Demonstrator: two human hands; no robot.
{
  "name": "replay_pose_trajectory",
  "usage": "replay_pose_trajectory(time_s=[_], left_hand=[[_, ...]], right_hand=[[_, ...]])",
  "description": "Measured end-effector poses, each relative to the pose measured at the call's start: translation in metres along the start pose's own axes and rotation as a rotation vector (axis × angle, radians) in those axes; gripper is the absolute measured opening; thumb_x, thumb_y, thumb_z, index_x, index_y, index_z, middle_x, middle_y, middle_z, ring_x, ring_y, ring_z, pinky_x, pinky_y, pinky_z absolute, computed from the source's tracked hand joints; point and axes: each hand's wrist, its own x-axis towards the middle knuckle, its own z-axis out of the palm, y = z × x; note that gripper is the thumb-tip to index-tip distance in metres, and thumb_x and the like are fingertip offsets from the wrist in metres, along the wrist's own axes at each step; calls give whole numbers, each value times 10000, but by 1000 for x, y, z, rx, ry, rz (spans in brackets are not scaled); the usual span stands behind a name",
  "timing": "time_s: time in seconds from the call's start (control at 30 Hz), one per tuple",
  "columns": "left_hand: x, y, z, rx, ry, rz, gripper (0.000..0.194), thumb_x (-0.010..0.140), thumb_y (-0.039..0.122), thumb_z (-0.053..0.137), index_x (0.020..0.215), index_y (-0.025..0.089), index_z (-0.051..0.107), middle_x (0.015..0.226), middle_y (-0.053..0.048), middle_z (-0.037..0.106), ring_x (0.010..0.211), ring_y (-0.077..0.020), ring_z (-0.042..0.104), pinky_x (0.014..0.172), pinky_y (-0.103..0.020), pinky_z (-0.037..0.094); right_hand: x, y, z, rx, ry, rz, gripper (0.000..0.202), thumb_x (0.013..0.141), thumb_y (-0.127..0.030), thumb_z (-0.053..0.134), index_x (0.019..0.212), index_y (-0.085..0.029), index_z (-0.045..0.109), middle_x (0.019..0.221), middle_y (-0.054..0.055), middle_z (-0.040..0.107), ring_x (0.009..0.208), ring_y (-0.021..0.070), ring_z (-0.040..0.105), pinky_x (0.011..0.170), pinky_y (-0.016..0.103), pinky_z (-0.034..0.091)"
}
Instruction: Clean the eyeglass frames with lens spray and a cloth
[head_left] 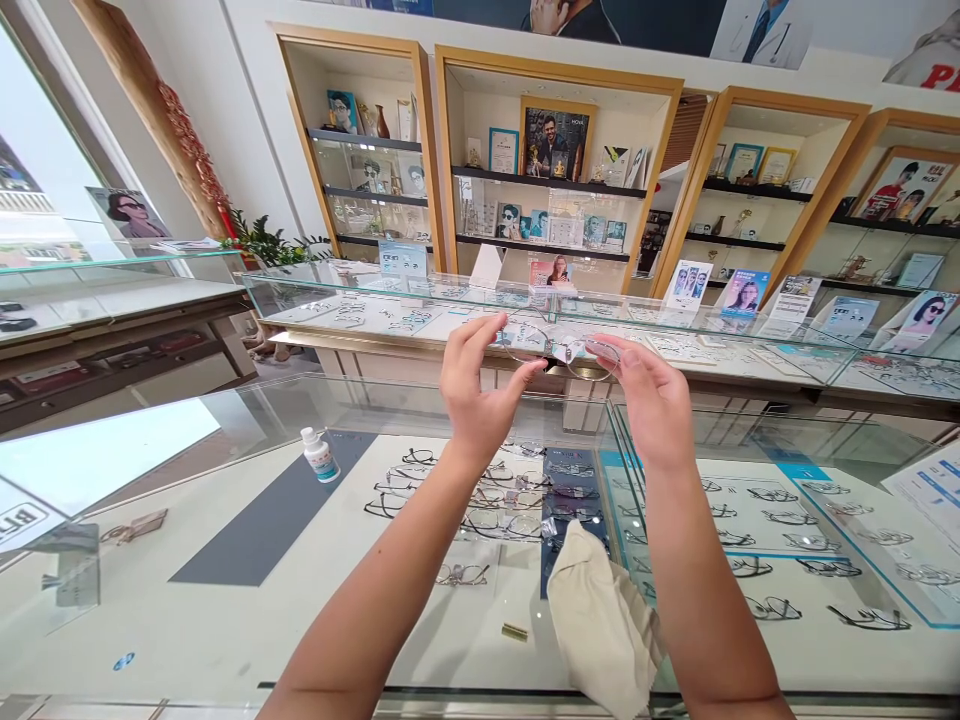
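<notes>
Bare forearms [382,575] reach up over the glass display counter [247,645], lifting the hands clear of its top. Well to the left of the left hand and lower, a white spray bottle [322,460] stands on the counter, apart from the display rows, probably so it can be picked up easily. The left hand [476,400] is loosely curled, thumb and fingers well spread around one lens, their tips seemingly on its rim. Between the hands are the thin-rimmed round eyeglasses [550,348], raised and held by the outer parts, which likely leaves the lenses mostly uncovered. Below and between the hands, a crumpled beige cloth [596,610] lies at the near edge, presumably for easy reach. The right hand [660,405] is nearly closed, pinching the other rim between thumb and fingers. Below and right of it, eyeglass frames [791,518] sit in spaced rows, apparently so each shows.
</notes>
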Motion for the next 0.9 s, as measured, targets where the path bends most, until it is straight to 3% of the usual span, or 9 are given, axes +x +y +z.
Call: replay_pose_trajectory(time_s=[0.13, 0.4, 0.53, 0.7, 0.9], left_hand=[[0, -2, 1, -30, -27, -20, 571, 907, 393, 872, 1425, 280, 660, 1323, -86, 703, 1244, -247, 678, 1041, -431, 622], [2, -9, 0, -133, -95, -67, 568, 920, 431, 857, 1437, 304, 660, 1335, -82, 702, 1232, -240, 692, 1086, -453, 601], [9, -8, -6, -48, -143, -5, 593, 896, 420, 880, 1437, 307, 666, 1313, -80, 719, 1224, -247, 694, 1080, -449, 603], [17, 1, -14, 15, -298, 146, 587, 923, 377, 853, 1466, 302, 644, 1338, -94, 715, 1250, -258, 692, 1107, -449, 589], [19, 9, -17, 22, -433, 151, 588, 947, 383, 823, 1494, 305, 621, 1359, -106, 697, 1277, -274, 685, 1117, -471, 580]], right_hand=[[-1, -2, 0, 107, -90, 23, 341, 1035, -581, 636, 1165, -340, 839, 1263, 26, 826, 1276, 290, 740, 1174, 544, 567], [-1, -3, -2, 189, -132, 78, 305, 1024, -553, 666, 1152, -336, 838, 1264, 28, 828, 1253, 284, 748, 1175, 550, 562], [0, -8, -9, 110, -128, 51, 329, 1031, -572, 630, 1175, -339, 811, 1317, 34, 797, 1306, 279, 710, 1190, 526, 539], [1, -8, -12, -134, -117, -20, 186, 966, -469, 743, 1062, -319, 797, 1241, 45, 785, 1274, 276, 695, 1147, 500, 536], [2, -4, -7, -306, -184, -34, 146, 944, -406, 758, 895, -271, 783, 1165, 65, 776, 1164, 263, 701, 1107, 494, 516]])
